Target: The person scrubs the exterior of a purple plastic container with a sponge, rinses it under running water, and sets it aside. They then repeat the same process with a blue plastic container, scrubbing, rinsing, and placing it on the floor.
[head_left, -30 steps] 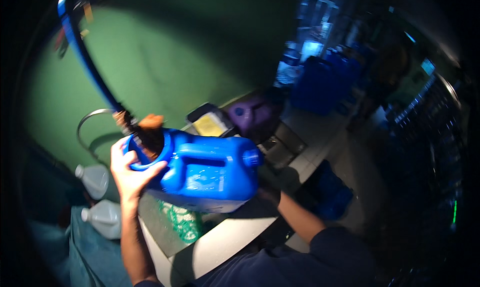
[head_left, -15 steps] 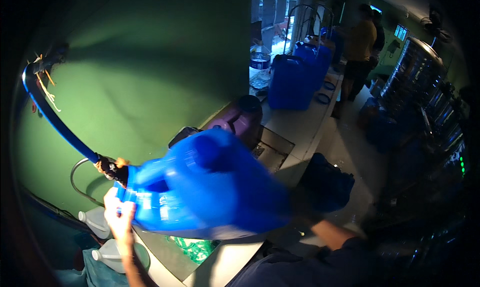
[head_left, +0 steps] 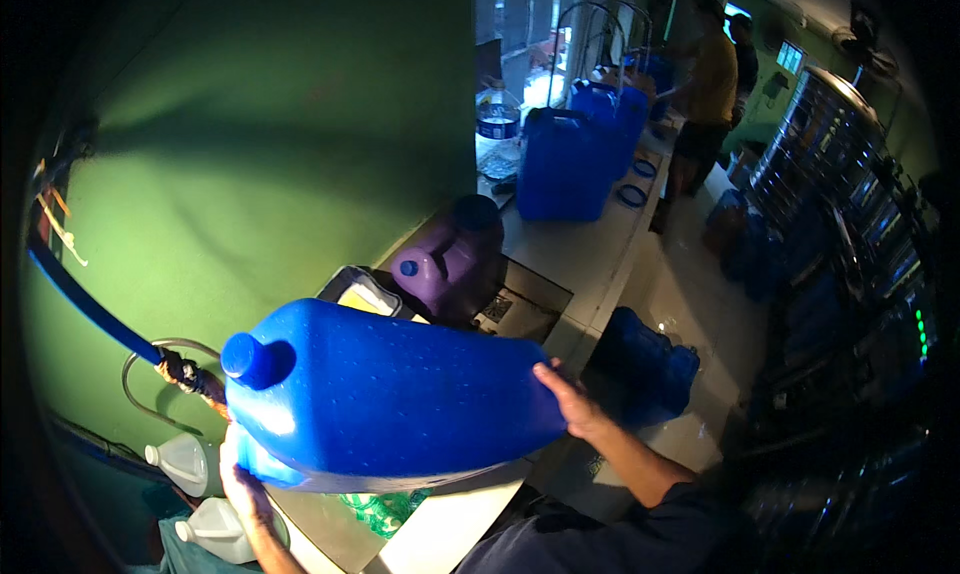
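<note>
the left hand [head_left: 242, 484], partly curled, grips the left end of a large blue boxy plastic jug [head_left: 400, 394], tilted on its side above the white table [head_left: 455, 532], while the right hand [head_left: 572, 402], half open with its thumb extended, clasps that jug's right end. left of the jug are two translucent white plastic jugs [head_left: 183, 464], and beyond it a purple plastic jug [head_left: 430, 274] and a grey tray [head_left: 385, 295] holding something yellow [head_left: 355, 300]; the jugs' contents cannot be told.
</note>
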Demonstrator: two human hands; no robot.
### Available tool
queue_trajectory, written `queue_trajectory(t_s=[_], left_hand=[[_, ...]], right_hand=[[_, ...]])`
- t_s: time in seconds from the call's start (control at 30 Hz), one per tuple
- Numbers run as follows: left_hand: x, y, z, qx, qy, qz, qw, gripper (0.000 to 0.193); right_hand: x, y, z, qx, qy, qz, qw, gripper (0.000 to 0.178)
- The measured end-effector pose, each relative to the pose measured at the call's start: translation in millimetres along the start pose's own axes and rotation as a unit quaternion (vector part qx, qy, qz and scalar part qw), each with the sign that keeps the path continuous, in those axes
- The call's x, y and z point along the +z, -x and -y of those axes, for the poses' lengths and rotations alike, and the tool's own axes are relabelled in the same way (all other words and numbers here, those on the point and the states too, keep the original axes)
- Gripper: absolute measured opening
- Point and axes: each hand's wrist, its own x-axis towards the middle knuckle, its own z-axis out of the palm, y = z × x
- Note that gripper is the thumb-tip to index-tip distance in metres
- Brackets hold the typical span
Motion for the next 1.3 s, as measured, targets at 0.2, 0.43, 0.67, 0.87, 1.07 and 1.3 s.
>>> queue_trajectory(t_s=[0.2, 0.43, 0.67, 0.87, 1.07, 1.3], left_hand=[[25.8, 37.2, 91.0, -0.160, 0.242, -0.112, 0.950, 0.055], [90.8, 86.1, 196.7, -0.305, 0.365, -0.132, 0.870, 0.056], [91.2, 99.5, 215.9, -0.345, 0.342, -0.105, 0.868, 0.056], [63.4, 110.8, 206.0, -0.342, 0.303, -0.095, 0.885, 0.057], [12.8, 114.8, 165.9, -0.272, 0.215, -0.086, 0.934, 0.058], [-13.2, 73.3, 16.7, 0.061, -0.088, -0.078, 0.991, 0.058]], right_hand=[[51.9, 64.8, 125.8, -0.261, 0.204, 0.021, 0.943, 0.089], [179.3, 105.6, 138.9, -0.482, 0.502, 0.172, 0.697, 0.114], [296.3, 137.1, 101.4, -0.506, 0.564, 0.249, 0.604, 0.089], [340.2, 155.3, 64.0, -0.560, 0.522, 0.239, 0.598, 0.074], [253.5, 136.1, 81.8, -0.593, 0.435, 0.186, 0.652, 0.080], [4.6, 67.5, -3.2, -0.336, 0.137, 0.085, 0.928, 0.070]])
